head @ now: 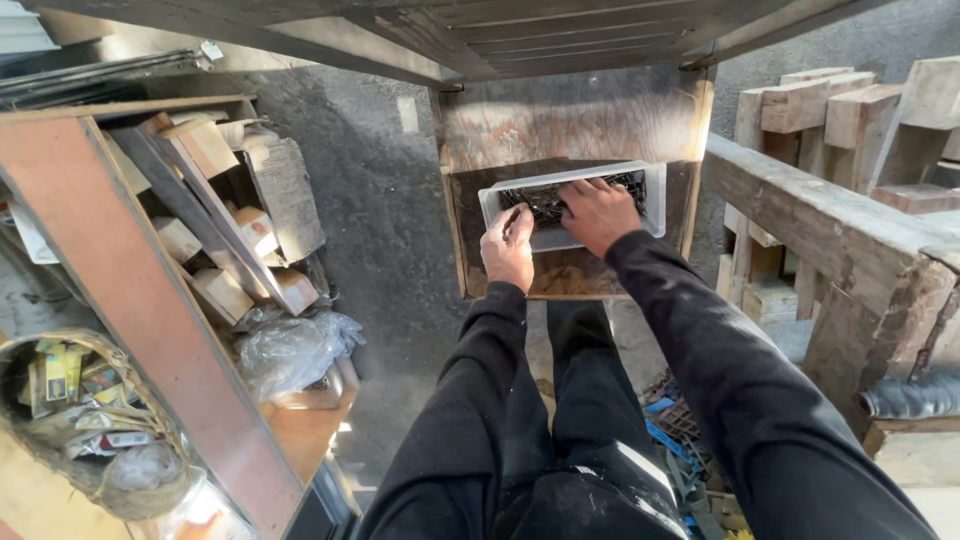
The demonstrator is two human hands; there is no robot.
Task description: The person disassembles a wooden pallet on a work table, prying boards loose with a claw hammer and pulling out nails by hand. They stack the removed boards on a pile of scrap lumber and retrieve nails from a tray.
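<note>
We see a white plastic tray full of dark nails sitting inside an open wooden box in front of us. Our right hand lies spread, palm down, fingers resting on the nails. Our left hand is loosely curled at the tray's near left corner, pinching a nail or two. Scrap wood blocks fill a shelf to the left

White tray with a black grid inside. My sleeves and trousers are black, trousers smeared with pale dust. Box is worn brown wood with reddish stains. Grey concrete floor. Red-brown board, clear plastic bag, blue scraps.
</note>
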